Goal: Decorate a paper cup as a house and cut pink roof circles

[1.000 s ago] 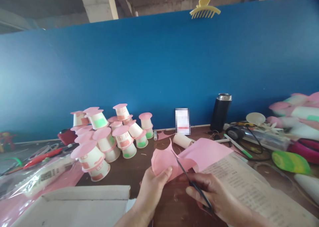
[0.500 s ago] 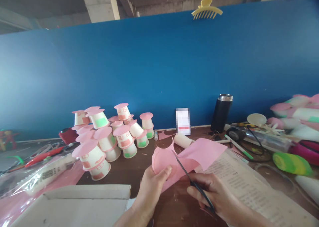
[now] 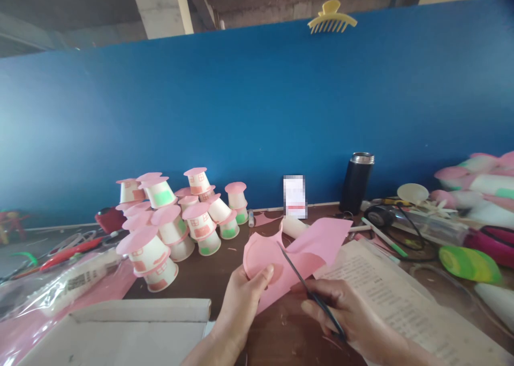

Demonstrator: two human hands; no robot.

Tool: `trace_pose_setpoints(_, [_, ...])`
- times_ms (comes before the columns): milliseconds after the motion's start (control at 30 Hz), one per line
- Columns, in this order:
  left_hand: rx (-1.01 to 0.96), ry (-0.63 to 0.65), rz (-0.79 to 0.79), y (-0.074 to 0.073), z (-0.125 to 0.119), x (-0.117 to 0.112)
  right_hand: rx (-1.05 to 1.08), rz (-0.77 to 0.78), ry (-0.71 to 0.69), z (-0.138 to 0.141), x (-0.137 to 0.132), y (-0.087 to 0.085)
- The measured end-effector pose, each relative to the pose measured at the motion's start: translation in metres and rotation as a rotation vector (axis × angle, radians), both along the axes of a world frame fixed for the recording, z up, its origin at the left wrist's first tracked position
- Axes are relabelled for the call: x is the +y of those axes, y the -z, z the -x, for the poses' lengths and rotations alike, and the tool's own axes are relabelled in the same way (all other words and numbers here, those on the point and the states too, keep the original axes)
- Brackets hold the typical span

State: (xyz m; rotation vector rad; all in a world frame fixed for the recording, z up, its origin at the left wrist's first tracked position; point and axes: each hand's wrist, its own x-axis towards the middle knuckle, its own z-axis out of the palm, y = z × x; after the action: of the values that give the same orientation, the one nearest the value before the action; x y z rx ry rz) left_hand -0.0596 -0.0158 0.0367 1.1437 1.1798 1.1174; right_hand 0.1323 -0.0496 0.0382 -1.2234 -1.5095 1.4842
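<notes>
A sheet of pink paper [image 3: 319, 243] with a curved, partly cut edge is pinched between the thumb and fingers of my left hand [image 3: 244, 296]. A faint round outline shows on the part near my thumb. My right hand [image 3: 341, 307] is closed around dark scissors [image 3: 307, 288]. Their blades lie across the paper at the cut, pointing up and left; the handles are partly hidden by my fingers. Left of my hands stand several stacked paper cups [image 3: 201, 224] with pink paper discs on top and pink or green drawings on their sides.
A white box [image 3: 132, 328] lies at front left, beside plastic-wrapped items [image 3: 76, 280]. A printed sheet [image 3: 385, 296] lies under my right forearm. Behind stand a black flask [image 3: 356, 186] and a blue partition [image 3: 257, 109]. A green-yellow object [image 3: 468, 264] lies at right.
The far right part of the pink paper has shifted left and bends differently. My hands and the scissors have barely moved, with my left hand slightly further left.
</notes>
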Motion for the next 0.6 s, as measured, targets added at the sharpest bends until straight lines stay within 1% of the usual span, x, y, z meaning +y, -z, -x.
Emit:
trace_pose_setpoints(200, [-0.014,-0.026,-0.010,0.011,0.006,0.010,0.002,0.013,0.009,-0.002,0.001,0.003])
trace_pose_setpoints(300, [-0.011,-0.004,-0.011,0.014,0.006,0.013,-0.040,0.001,0.003,-0.003,0.001,0.003])
trace_pose_setpoints(433, [0.018,0.022,-0.018,0.012,0.006,0.012,-0.078,0.007,0.001,-0.004,0.001,0.005])
trace_pose_setpoints(600, [0.130,0.051,-0.070,0.005,0.006,0.009,-0.102,0.048,0.032,-0.005,0.002,0.006])
